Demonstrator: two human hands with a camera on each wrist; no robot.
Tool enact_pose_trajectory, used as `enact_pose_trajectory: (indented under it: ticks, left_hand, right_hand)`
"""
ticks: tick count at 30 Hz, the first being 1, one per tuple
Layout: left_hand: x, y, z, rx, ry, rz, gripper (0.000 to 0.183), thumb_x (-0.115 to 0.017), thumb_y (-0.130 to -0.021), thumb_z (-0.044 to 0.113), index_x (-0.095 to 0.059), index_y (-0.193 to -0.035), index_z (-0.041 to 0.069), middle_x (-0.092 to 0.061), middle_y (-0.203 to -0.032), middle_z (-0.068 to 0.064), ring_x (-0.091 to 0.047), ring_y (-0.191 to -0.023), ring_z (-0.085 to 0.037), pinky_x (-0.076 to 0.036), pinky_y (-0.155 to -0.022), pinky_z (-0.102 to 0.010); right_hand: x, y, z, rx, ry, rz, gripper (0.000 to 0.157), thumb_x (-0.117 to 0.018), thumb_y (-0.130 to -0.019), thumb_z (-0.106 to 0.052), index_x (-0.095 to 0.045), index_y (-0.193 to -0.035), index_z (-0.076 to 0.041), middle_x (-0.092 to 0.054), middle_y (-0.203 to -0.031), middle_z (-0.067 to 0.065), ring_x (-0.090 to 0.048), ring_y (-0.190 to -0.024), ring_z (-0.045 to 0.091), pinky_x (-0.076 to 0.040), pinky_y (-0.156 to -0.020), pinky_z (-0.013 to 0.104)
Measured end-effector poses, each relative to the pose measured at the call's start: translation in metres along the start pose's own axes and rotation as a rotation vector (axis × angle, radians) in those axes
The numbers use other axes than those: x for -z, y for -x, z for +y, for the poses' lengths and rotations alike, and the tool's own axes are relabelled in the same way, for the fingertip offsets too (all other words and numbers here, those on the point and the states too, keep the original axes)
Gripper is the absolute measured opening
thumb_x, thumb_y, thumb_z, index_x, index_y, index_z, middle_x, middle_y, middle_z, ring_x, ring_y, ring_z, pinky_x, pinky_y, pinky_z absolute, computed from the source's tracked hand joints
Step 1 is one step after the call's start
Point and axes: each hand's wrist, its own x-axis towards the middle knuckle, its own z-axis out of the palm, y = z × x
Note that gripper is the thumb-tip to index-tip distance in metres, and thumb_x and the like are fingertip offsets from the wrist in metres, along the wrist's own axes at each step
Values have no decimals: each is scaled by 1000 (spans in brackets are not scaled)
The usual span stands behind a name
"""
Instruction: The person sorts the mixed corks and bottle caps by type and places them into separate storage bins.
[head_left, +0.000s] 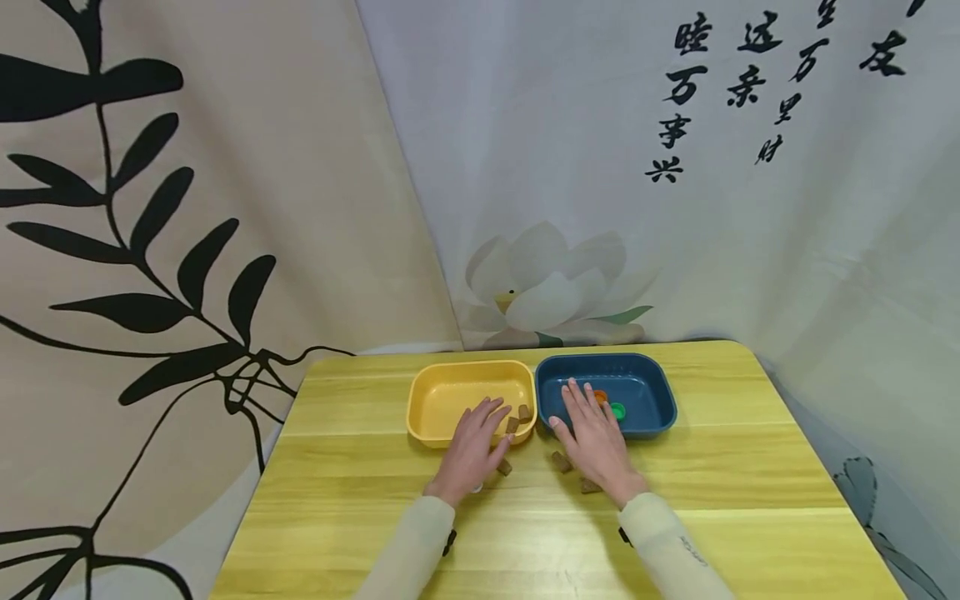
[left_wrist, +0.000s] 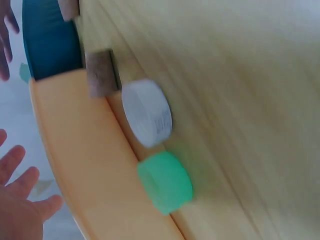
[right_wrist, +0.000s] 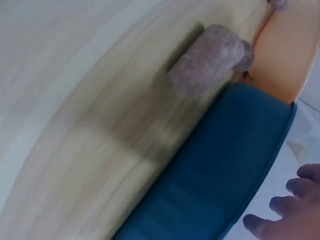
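My left hand (head_left: 472, 446) hovers over the front of a yellow tray (head_left: 435, 400), its fingers spread and holding nothing. Brown corks (head_left: 513, 425) lie inside that tray near its right end. Over the left part of a blue tray (head_left: 652, 400) my right hand (head_left: 596, 437) is stretched out, fingers straight and nothing gripped. Beside its fingers, an orange cap (head_left: 601, 397) and a green cap (head_left: 618, 411) sit in the blue tray. In the left wrist view, a white cap (left_wrist: 147, 112) and another green cap (left_wrist: 165, 182) stand on the table before the yellow tray.
More corks lie on the table, one cork (head_left: 505, 467) by my left thumb and others (head_left: 562, 462) in front of the blue tray. The two trays stand side by side near the back edge of the wooden table (head_left: 750, 467). A printed cloth (head_left: 720, 250) hangs behind.
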Motion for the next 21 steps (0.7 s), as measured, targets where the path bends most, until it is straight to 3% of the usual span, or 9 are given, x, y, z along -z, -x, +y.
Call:
enact_pose_trajectory:
  ticks: [7, 21]
  left_hand:
    - [-7, 6, 21, -111, 0, 16, 47, -70, -100, 30, -61, -141, 9, -54, -150, -10, -47, -143, -35, -40, -112, -62]
    - [-27, 6, 63, -323, -126, -93, 53, -71, -99, 42, -59, -143, 16, -52, -153, -5, -45, -145, -29, -42, -114, -52]
  right_hand:
    - [11, 9, 10, -35, -10, 11, 72, -40, -109, -55, -35, -161, -6, -25, -170, 12, -19, -156, 39, -19, -119, 68]
    - [28, 31, 38, -79, 36, 39, 73, -46, -108, -52, -34, -161, -4, -26, -169, 14, -17, -155, 43, -17, -117, 73]
